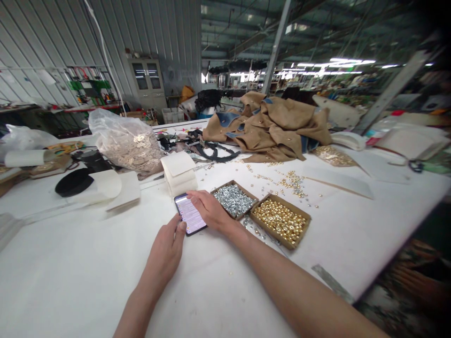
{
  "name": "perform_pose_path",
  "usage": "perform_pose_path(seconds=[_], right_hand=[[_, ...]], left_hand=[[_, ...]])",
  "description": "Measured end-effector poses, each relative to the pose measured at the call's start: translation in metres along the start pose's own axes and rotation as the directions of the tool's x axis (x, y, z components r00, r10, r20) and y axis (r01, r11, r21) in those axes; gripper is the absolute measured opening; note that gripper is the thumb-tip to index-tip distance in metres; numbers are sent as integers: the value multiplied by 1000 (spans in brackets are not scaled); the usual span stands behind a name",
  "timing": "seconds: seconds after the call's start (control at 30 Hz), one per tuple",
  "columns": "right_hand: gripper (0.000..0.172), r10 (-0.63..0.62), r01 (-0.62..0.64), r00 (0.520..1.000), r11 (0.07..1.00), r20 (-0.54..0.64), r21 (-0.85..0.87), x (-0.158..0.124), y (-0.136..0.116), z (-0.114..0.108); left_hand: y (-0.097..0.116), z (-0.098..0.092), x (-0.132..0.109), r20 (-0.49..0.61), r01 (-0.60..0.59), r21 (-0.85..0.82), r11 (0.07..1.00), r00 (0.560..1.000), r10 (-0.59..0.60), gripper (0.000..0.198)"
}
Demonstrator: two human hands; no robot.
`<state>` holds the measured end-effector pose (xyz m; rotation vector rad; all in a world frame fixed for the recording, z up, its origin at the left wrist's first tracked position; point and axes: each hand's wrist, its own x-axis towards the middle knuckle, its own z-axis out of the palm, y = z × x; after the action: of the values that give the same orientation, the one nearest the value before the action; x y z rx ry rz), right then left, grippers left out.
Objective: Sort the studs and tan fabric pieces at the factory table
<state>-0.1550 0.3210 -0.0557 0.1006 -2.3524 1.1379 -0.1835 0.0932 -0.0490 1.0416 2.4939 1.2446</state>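
A smartphone (193, 215) with a lit screen showing lines of text is tilted over the white table, in front of a white roll of material (179, 174). My left hand (167, 246) is closed on its lower left edge, thumb at the front. At the upper right edge, my right hand (208, 210) also grips the phone, with a finger or thumb over the top of the screen. The fingers behind the phone are hidden. Just right of my right hand stand a box of silver metal rings (234, 199) and a box of gold-coloured fasteners (280, 220).
Loose gold pieces (292, 183) are scattered beyond the boxes. Brown garments (275, 124) lie heaped at the back. A clear plastic bag (127, 141) of pale pieces and a black roll (73, 182) sit to the left. A grey strip (331, 281) lies near the right edge.
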Motion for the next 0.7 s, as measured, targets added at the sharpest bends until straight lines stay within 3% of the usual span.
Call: perform_pose_path(seconds=[0.7], right_hand=[[50,6,-6,1000,1000,1,7,1,0,0]], left_hand=[[-2,1,0,-2,-4,11,1000,1000,4,54]])
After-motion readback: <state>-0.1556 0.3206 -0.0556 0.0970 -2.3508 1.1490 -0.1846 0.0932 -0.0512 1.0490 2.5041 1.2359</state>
